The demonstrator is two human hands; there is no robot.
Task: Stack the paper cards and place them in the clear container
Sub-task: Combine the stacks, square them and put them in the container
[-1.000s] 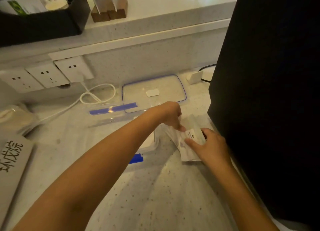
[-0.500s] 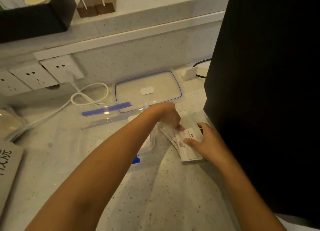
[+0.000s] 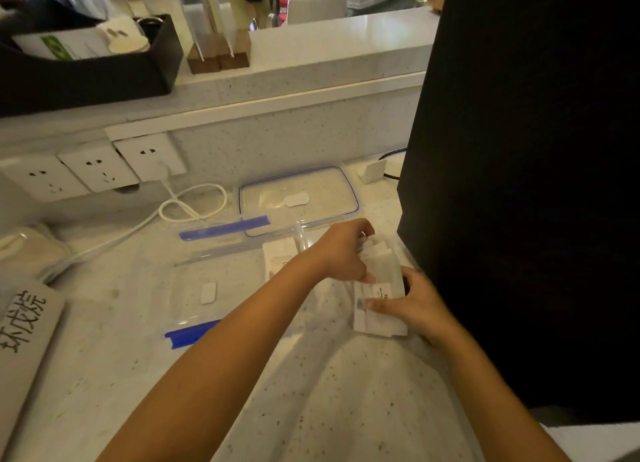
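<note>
A loose pile of white paper cards lies on the speckled counter beside a black panel. My left hand reaches across from the left and pinches the pile's far end. My right hand presses on the near end, fingers spread over the cards. The clear container, with blue clips, sits just left of the cards, and a white card lies inside it. Its clear lid with a blue rim rests flat behind.
A tall black panel blocks the right side. White wall sockets and a looped white cable are at back left. A grey sign with characters lies at left. A black tray sits on the raised ledge.
Both hands have squared the fanned cards into a tighter pile. The view tilted up, showing more of the ledge.
</note>
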